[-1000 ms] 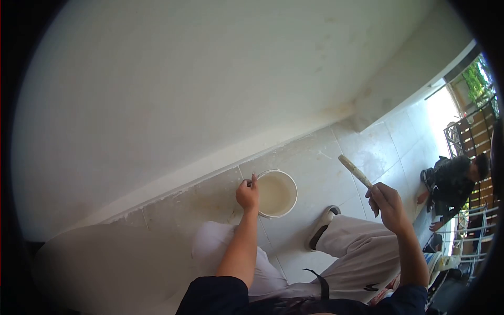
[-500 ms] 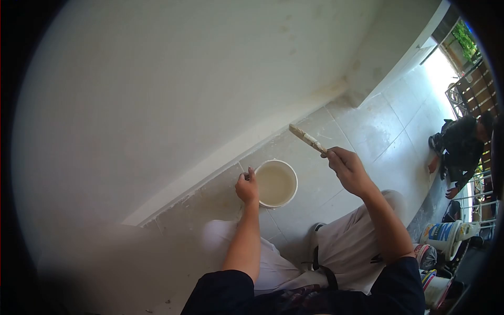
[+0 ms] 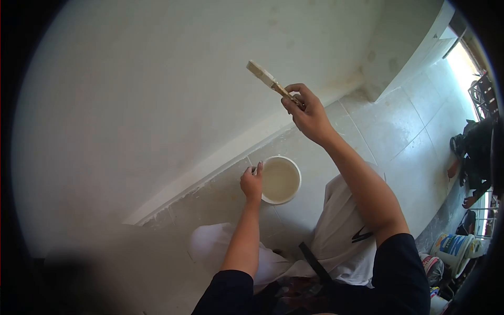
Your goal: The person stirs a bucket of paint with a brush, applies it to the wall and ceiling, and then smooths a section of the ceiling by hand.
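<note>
Wall [image 3: 157,94], pale and plain, filling the left and upper view; skirting strip along its foot, meeting the tiled floor [image 3: 399,136].

Left hand [image 3: 252,184] low at centre, fingers curled and gripping the near rim of the small white bucket [image 3: 281,180]. Thumb side up, forearm running straight down toward the dark sleeve at bottom edge. Bucket upright on the floor just out from the skirting, holding pale creamy liquid.

Knees in light trousers to either side below the bucket, crouched.

Right hand [image 3: 307,113] raised well above the bucket, clenched around the handle of a paintbrush [image 3: 270,81]. Brush angled up and to the left, bristle end highest, close to the wall; contact with the wall not clear. Wrist bent, forearm slanting down to the right to the dark sleeve.

Far right: another person [image 3: 475,157] in dark clothing low on the floor near bright light; details too small. Paint tubs [image 3: 454,249] at lower right, partly cut off.
</note>
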Tool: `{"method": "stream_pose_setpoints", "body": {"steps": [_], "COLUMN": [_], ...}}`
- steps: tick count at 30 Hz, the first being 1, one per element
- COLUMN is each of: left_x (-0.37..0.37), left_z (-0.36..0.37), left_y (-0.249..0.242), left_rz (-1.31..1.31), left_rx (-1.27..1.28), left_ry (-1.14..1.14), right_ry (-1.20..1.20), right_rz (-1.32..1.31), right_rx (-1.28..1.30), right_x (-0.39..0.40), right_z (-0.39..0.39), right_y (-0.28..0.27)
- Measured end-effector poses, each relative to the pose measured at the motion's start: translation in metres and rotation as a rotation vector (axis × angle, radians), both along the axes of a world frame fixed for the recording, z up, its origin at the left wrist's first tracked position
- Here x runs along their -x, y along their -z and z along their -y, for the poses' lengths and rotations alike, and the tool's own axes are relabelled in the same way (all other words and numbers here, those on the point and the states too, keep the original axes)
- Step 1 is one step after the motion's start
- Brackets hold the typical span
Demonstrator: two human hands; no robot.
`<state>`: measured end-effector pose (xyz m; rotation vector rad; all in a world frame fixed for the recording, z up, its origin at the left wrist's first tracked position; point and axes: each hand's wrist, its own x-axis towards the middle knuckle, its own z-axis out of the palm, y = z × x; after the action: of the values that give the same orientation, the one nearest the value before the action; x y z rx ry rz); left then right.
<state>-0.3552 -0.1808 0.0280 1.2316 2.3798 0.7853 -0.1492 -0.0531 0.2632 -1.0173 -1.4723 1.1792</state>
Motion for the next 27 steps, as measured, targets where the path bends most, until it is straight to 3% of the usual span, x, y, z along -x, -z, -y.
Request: {"method": "stream_pose_setpoints", "body": {"steps": [8,27], "left_x": [-0.004,-0.01], "left_z": [0.0,-0.005], "left_y": [-0.002,-0.008], "left_rz": [0.0,-0.025], "left_rx": [0.047,0.029], "left_ry": [-0.047,-0.044], "right_ry": [-0.127,-0.222], "right_rz": [-0.392,-0.436], "right_rx": [0.164,0.262], "right_x": [0.024,0.036], "right_z": [-0.056,-0.055], "right_y": [0.017,0.025]}}
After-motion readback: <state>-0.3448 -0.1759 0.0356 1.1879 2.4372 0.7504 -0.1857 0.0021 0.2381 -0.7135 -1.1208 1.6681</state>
